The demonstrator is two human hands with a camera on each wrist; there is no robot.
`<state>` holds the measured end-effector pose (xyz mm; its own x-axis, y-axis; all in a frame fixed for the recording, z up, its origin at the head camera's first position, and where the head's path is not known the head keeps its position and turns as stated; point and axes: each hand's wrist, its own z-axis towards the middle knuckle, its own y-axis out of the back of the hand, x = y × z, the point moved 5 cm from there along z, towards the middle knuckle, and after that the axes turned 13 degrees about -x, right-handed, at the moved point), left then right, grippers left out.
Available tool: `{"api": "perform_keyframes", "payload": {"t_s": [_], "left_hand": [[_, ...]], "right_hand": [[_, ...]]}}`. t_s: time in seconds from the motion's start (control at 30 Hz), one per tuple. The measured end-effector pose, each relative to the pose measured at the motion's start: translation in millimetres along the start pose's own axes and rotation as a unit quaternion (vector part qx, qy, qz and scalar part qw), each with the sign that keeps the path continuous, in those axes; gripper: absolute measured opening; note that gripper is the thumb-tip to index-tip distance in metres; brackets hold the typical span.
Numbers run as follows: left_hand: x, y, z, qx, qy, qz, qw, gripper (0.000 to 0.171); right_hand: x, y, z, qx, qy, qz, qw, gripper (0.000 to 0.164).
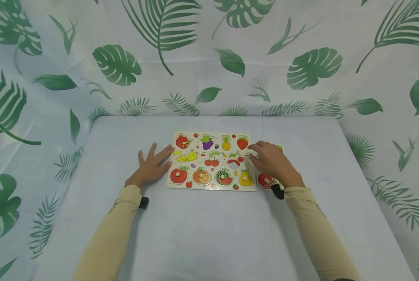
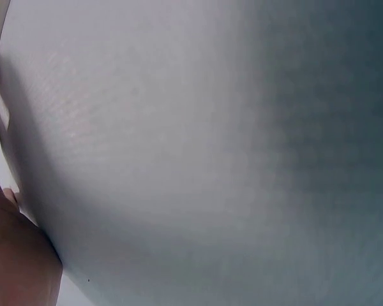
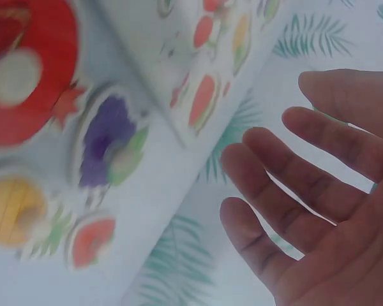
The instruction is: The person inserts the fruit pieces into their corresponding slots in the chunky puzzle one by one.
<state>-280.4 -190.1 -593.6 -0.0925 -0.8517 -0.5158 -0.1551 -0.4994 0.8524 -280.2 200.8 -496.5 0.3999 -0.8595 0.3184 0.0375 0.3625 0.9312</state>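
Note:
A flat wooden fruit puzzle board (image 1: 172, 185) lies on the table. Small knobs stand up from its apple (image 1: 178, 177), orange (image 1: 197, 175), watermelon (image 1: 227, 180) and pear (image 1: 245, 180) in the front row. My left hand (image 1: 152, 166) rests at the board's left edge with fingers spread. Over by the right edge, my right hand (image 1: 270, 160) hovers, fingers loosely extended and holding nothing in the right wrist view. Beneath it lie loose knobbed pieces: a pomegranate (image 3: 60, 44), grapes (image 3: 102, 146), a pineapple (image 3: 6, 210) and a small red piece (image 3: 92, 241). The right hand partly hides them in the head view.
A white cloth covers the table (image 1: 209, 234). Behind and beside it hangs a pale curtain (image 1: 258, 66) printed with green leaves. Both forearms, in beige sleeves (image 1: 104, 238), reach in from the near side.

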Motion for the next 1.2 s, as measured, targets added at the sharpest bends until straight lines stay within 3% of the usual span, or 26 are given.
{"api": "perform_keyframes", "payload": {"t_s": [0.2,0.53,0.8,1.2], "left_hand": [[-1.3,1.6,-1.8,0.003,-0.002,-0.001,1.0000,0.067],[0.3,1.8,-1.9,0.002,-0.003,0.005,1.0000,0.067],[-1.1,2.9,-2.4,0.004,-0.003,0.000,1.0000,0.067],[0.3,0.3,-1.1,0.007,-0.001,0.007,1.0000,0.067]], "right_hand": [[-14,10,-23,-0.005,-0.026,-0.010,1.000,0.037],[-37,14,-62,0.010,-0.105,-0.016,0.994,0.040],[-45,18,-87,-0.008,-0.100,-0.011,0.995,0.034],[-50,6,-104,0.006,-0.102,0.011,0.995,0.021]]}}
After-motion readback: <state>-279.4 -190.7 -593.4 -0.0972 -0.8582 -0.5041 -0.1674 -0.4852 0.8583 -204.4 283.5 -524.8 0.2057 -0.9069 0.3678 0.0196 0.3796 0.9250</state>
